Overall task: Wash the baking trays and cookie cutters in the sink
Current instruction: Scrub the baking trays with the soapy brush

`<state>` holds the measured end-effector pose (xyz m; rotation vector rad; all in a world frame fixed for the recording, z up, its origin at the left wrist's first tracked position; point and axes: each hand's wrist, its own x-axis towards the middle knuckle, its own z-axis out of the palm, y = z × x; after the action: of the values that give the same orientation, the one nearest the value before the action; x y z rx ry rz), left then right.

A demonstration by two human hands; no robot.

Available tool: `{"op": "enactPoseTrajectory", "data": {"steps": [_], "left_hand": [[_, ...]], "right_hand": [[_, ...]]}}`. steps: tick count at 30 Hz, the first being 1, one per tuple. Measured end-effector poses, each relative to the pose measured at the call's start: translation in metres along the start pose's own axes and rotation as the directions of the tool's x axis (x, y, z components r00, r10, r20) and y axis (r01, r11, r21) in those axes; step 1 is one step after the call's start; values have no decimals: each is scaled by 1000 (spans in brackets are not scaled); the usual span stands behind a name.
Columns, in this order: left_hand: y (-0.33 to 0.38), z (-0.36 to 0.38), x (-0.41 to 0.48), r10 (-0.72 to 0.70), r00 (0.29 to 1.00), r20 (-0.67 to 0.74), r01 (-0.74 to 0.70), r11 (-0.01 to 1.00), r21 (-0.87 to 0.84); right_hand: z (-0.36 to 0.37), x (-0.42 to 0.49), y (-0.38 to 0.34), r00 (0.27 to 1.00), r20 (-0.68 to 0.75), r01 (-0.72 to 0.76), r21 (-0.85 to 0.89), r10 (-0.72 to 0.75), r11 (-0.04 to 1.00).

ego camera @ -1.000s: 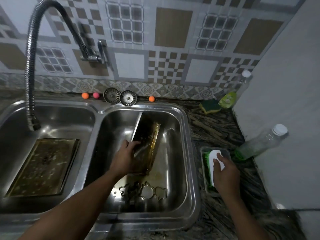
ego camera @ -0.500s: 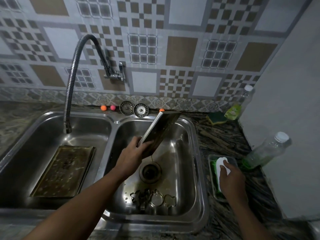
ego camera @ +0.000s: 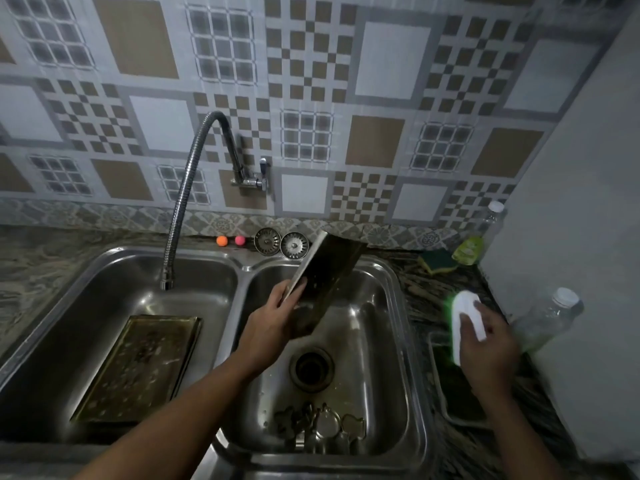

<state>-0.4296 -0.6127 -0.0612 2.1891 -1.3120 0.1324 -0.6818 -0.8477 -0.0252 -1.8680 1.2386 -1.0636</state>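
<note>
The left hand reaches in over the right basin, fingers clamped on the near edge of a baking tray held tilted on edge, long axis running up toward the back wall. The right hand, over the bench, grips a white scrubber above its dish. Cookie cutters lie at the basin's near wall by the open drain; a second tray lies flat in the left basin.

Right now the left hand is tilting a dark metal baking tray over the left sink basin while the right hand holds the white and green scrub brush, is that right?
Not quite: the head view shows the left hand tilting the dark metal baking tray over the right sink basin. The right hand does hold the white and green scrub brush.
</note>
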Motion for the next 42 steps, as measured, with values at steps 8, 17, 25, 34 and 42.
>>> {"op": "enactPoseTrajectory", "data": {"steps": [8, 17, 25, 34, 42], "left_hand": [[26, -11, 13, -240, 970, 29, 228, 869, -440], [25, -35, -9, -156, 986, 56, 161, 827, -538], [14, -49, 10, -197, 980, -1, 157, 787, -597], [19, -45, -3, -217, 975, 41, 179, 667, -723], [16, -54, 12, -242, 970, 33, 187, 649, -737]], "right_hand": [[80, -14, -113, 975, 202, 39, 261, -94, 964], [121, -18, -148, 986, 103, -154, 274, 130, 949], [159, -56, -191, 955, 273, 41, 271, -118, 962], [129, -25, -156, 980, 192, -85, 215, 43, 973], [153, -61, -196, 916, 371, 48, 280, -154, 959]]}}
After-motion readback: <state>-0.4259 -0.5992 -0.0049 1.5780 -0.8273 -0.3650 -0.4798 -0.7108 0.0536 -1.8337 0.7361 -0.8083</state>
